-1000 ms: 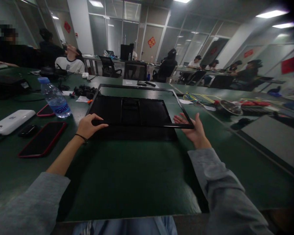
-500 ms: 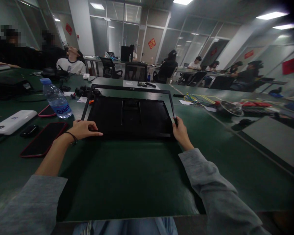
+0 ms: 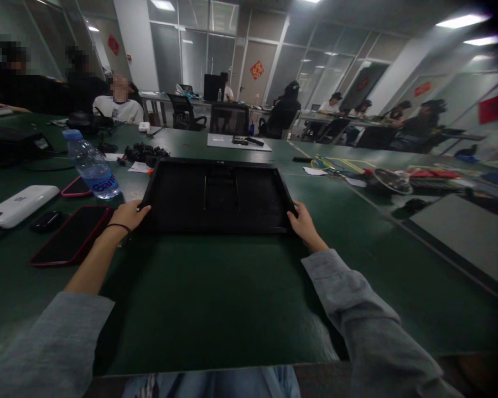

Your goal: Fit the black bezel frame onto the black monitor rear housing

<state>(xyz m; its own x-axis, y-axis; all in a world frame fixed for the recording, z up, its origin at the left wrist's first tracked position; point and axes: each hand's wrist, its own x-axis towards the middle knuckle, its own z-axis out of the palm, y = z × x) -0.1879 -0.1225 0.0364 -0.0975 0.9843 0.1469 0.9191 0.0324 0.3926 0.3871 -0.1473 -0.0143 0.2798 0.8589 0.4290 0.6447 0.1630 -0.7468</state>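
Observation:
A black monitor back shell (image 3: 218, 194) lies flat on the green table (image 3: 216, 298) straight ahead of me, with a thin black bezel frame (image 3: 216, 162) set down around its edges. My left hand (image 3: 128, 214) grips the near left corner of the frame, fingers curled over the edge. My right hand (image 3: 302, 219) grips the near right corner the same way. Both grey sleeves reach in from the bottom.
Left of the shell stand a water bottle (image 3: 90, 165), two red-cased phones (image 3: 68, 234), a white power bank (image 3: 19, 205) and black cables (image 3: 143, 152). Coloured wires and a round part (image 3: 388, 179) lie at the right. Several people sit at tables behind.
The bezel frame, held tilted above the shell, has come down onto it. My left hand moved from the shell's front edge to the left corner; my right hand slid to the right corner.

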